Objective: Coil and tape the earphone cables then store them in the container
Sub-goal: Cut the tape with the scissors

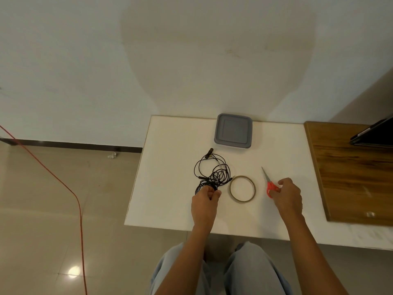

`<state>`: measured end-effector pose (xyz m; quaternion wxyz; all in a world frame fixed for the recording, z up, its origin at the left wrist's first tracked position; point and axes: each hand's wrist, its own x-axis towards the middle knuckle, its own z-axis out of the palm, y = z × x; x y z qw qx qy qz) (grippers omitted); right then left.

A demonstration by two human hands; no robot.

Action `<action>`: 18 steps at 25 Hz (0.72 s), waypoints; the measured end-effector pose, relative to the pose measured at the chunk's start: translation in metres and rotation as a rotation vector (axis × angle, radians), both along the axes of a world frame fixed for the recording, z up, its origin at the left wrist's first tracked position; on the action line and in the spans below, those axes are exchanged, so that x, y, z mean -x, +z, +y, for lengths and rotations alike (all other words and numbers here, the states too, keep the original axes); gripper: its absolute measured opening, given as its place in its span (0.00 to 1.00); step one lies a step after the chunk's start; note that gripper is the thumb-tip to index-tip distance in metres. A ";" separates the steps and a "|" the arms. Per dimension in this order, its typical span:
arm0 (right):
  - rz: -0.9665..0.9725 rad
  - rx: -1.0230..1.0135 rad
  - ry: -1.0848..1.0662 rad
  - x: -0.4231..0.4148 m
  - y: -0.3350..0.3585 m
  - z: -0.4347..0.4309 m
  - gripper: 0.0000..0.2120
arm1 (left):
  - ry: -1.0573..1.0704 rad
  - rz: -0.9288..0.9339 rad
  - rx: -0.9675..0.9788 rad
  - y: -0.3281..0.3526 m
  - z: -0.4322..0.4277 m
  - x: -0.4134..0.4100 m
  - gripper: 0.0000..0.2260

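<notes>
A tangle of black earphone cables [214,170] lies on the white table [170,145]. My left hand [205,199] is closed around the near end of the tangle. A thin roll of tape [242,188] lies flat just right of the cables. Red-handled scissors [268,182] lie further right, blades pointing away from me. My right hand [287,195] rests on the scissor handles; I cannot tell whether it grips them. A grey square container [233,130] with its lid on stands at the table's far edge.
A brown wooden board [350,171] covers the table's right side, with a dark flat device [374,133] at its far end. An orange cord [63,188] runs across the tiled floor on the left. A white wall rises behind the table.
</notes>
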<state>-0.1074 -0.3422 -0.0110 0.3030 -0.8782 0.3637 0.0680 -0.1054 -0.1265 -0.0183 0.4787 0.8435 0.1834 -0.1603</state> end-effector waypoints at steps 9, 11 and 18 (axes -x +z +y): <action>0.298 -0.988 0.170 0.046 0.006 0.051 0.10 | 0.013 0.029 0.005 0.002 0.000 -0.002 0.09; 0.337 -1.072 0.136 0.045 0.002 0.058 0.11 | 0.003 0.026 -0.004 0.001 0.000 -0.002 0.10; 0.311 -1.126 0.014 0.026 0.002 0.067 0.18 | 0.008 0.028 -0.007 0.002 0.000 -0.001 0.10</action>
